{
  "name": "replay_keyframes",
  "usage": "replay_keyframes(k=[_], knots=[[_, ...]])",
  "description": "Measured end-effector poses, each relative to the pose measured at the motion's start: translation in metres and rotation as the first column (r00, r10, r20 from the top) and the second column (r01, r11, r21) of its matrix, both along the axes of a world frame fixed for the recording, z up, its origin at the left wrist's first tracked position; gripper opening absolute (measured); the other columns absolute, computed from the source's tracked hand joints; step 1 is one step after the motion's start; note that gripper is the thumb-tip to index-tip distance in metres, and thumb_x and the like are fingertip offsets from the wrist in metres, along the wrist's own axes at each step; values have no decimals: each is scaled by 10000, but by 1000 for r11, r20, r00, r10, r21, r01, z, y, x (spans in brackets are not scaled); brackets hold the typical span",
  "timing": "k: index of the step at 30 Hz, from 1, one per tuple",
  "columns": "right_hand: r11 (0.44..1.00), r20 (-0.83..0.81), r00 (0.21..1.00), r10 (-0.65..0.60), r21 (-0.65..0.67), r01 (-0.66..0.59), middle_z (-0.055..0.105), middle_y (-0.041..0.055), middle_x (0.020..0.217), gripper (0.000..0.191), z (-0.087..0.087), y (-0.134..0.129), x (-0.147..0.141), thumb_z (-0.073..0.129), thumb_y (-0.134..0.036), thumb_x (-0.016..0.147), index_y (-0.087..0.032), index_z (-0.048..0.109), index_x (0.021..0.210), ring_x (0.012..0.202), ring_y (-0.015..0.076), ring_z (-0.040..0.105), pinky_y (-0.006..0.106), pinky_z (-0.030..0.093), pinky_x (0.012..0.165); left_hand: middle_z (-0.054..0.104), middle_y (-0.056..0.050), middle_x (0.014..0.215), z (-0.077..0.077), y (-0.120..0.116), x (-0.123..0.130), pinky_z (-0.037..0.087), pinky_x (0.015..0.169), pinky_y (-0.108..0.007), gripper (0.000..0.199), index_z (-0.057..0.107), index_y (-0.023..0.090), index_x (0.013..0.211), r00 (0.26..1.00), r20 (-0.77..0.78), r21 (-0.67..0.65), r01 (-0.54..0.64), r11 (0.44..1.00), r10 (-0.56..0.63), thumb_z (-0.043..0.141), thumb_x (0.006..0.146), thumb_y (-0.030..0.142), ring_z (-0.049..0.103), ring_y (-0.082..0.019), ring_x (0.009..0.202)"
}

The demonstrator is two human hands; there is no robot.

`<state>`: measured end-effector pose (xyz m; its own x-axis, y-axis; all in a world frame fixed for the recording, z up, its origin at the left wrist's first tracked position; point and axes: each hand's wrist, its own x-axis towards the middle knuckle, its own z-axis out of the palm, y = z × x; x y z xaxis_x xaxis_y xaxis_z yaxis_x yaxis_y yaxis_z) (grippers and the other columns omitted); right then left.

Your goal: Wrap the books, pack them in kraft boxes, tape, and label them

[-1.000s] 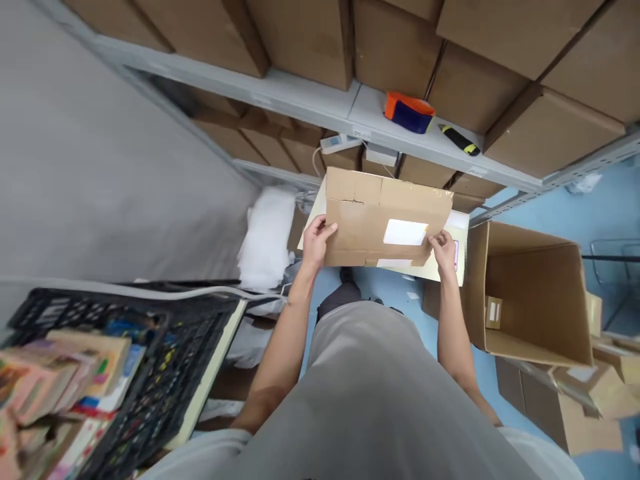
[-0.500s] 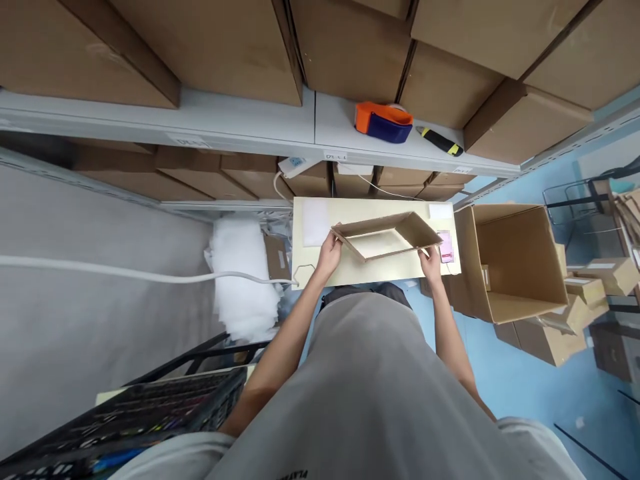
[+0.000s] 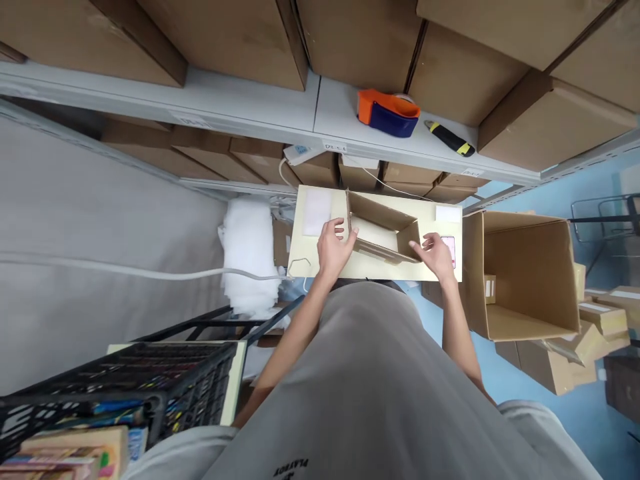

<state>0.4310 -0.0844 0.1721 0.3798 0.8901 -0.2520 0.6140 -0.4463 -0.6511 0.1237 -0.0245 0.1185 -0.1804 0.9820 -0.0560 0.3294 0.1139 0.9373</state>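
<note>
Cardboard sleeve (image 3: 383, 212) is popped into a box shape, just above mid-frame and a bit right of centre, over the pale table (image 3: 427, 213). Pale surface shows inside its walls; can't tell if it's resting or slightly lifted. My left hand (image 3: 335, 250) is at its left end — loosely open, fingers spread, thumb at the near edge. My right hand (image 3: 436, 257) is at the right end, half open, fingers bent, thumb tip at the near corner. No firm grip visible on either.

Tabletop: white sheet (image 3: 317, 212) left of the sleeve, white card (image 3: 449, 213) and pink panel (image 3: 449, 250) right of it. Open carton (image 3: 530, 277) at frame right, small box (image 3: 490, 289) inside. White wrap (image 3: 250, 257) left of the table, black crate (image 3: 200, 380) lower left. Top centre-right, on the shelf (image 3: 250, 100) — orange-and-blue tool (image 3: 389, 113) beside a cutter (image 3: 450, 139).
</note>
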Motion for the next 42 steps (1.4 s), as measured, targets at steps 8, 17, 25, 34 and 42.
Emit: replay_keyframes(k=[8,17,25,34,42], knots=[[993,146,983,113,21,-117,753,53,869,199,-10,-6,-8,548,-424,1029,-254,638,981,658,231,630,347,434,685,812,-90,1112,19,39,11,582,955,-423,106,788,227,1049,940,-340,-33,3,999,-14,778,946,252,752,-277,842],[992,175,979,100,57,-112,778,86,1017,273,-14,8,-17,534,-450,1058,-221,650,1151,743,249,712,363,519,720,816,-55,1155,45,-5,6,604,844,-347,173,812,251,1151,834,-499,-29,255,966,-235,690,1028,243,775,-210,829],[940,196,930,311,79,-331,658,218,1546,394,-24,23,-30,518,-420,1119,-202,712,1383,1270,370,748,527,668,1015,812,-115,1199,18,-2,21,610,1062,-453,266,800,227,1176,829,-487,46,340,939,-276,567,1052,186,759,-314,1145],[875,81,875,478,42,-482,554,207,1717,732,-25,29,-41,623,-746,1080,-237,640,1606,1593,417,566,635,512,1335,769,-131,1260,6,14,4,567,1185,-502,253,753,246,1243,895,-376,101,297,949,-240,556,1085,252,712,-326,1266],[894,-73,894,442,-44,-446,406,145,1849,939,-14,24,-21,836,-755,928,-333,548,1715,1667,419,500,639,465,1374,443,-252,1749,-29,15,-13,396,1392,-620,776,460,201,1672,964,-262,34,46,998,-35,746,1022,516,397,-419,1699]])
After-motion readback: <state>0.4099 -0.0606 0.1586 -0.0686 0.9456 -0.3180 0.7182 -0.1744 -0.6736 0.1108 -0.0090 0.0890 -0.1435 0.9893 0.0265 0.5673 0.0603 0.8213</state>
